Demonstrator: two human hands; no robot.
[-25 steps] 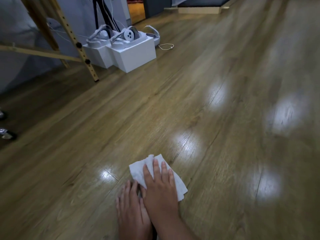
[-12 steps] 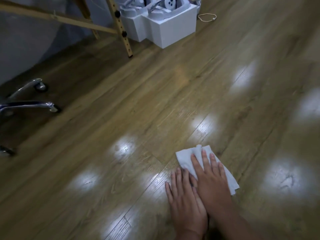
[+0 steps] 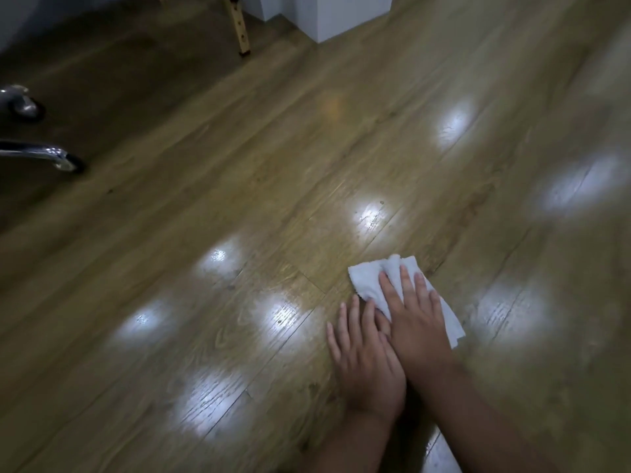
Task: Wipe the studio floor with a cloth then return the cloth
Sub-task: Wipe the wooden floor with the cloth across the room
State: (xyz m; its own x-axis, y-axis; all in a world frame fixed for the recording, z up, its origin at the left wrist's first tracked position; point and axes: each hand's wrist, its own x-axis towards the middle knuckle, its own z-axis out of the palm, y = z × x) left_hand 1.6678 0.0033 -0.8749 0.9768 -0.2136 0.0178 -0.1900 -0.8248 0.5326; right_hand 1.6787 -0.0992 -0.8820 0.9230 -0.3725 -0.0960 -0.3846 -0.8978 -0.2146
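Note:
A white cloth lies flat on the wooden studio floor, right of centre and near me. My right hand presses on it with straight, spread fingers and covers most of it. My left hand lies flat on the bare floor just left of the cloth, its fingers straight, its inner edge tucked against and partly under my right hand. Both forearms reach in from the bottom right.
Chrome chair legs with castors stick in from the left edge. A wooden stand leg and a white box stand at the top. Bright light patches reflect off the planks.
The view has swung down and left, so the boxes and stand slid up and out of frame. Both hands with the cloth sit further right in the picture; chair legs came in.

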